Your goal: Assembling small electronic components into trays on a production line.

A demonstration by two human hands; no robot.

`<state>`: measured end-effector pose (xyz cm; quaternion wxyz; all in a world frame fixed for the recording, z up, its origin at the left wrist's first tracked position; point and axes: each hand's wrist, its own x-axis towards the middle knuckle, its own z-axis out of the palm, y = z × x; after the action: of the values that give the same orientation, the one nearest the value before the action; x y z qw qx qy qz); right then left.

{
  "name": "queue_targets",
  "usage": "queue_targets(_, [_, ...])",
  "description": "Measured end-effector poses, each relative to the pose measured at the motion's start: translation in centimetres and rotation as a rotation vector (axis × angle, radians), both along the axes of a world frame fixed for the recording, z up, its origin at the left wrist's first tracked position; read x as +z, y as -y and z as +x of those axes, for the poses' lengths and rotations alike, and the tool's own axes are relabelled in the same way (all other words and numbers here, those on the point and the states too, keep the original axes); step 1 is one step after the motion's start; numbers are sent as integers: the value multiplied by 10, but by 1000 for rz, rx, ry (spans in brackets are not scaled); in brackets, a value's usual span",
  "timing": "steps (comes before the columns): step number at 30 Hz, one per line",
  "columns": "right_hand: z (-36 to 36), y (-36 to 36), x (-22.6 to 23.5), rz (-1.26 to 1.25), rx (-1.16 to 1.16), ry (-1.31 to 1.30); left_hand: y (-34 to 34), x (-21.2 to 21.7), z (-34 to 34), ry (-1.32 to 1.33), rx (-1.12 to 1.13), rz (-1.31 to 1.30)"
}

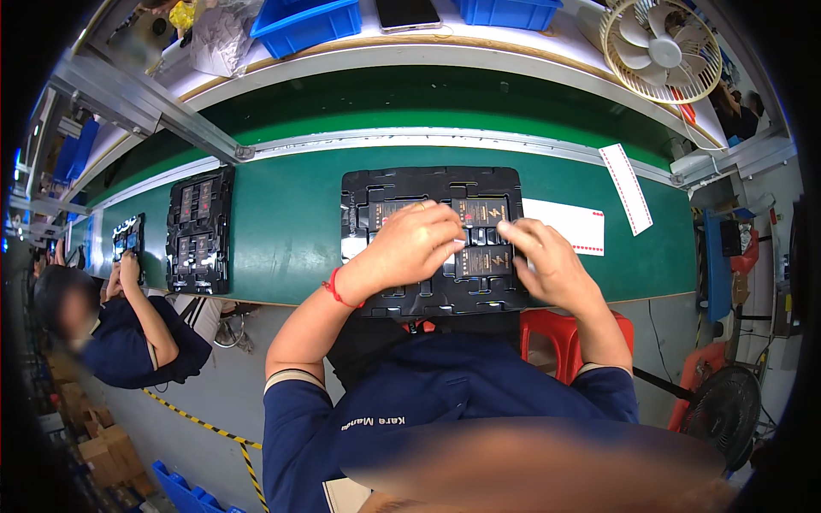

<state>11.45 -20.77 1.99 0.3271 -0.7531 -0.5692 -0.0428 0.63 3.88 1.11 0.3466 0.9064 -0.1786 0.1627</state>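
Note:
A black moulded tray (368, 184) lies on the green conveyor belt (282, 222) in front of me, with several dark flat rectangular parts (487, 212) seated in its pockets. My left hand (410, 244) rests palm down over the tray's middle, fingers pressing on the parts; a red string is tied around its wrist. My right hand (543, 261) is at the tray's right side, its fingertips pinching the edge of a dark part (483, 261) in the lower row.
A white card (573, 224) lies right of the tray and a white strip (627, 188) beyond it. A second black tray (201, 229) sits to the left, near a seated co-worker (128, 329). Blue bins (304, 21), a phone (408, 12) and a fan (660, 47) stand behind the belt.

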Motion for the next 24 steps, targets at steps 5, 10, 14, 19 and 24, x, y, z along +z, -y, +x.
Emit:
queue_targets(5, [-3,-5,7,-344,118,-105,13,-6,-23,-59,-6,98])
queue_targets(10, [2,-11,10,-379,147,-129,33,-16,-33,-35,43,159])
queue_targets(14, [14,-13,14,-275,178,-316,42,-27,-31,46,75,98])
queue_targets(19, [24,-19,14,-135,53,-690,46,-25,-21,213,256,50])
queue_targets(24, [24,-43,26,-55,7,-1118,48,-31,-20,218,311,7])
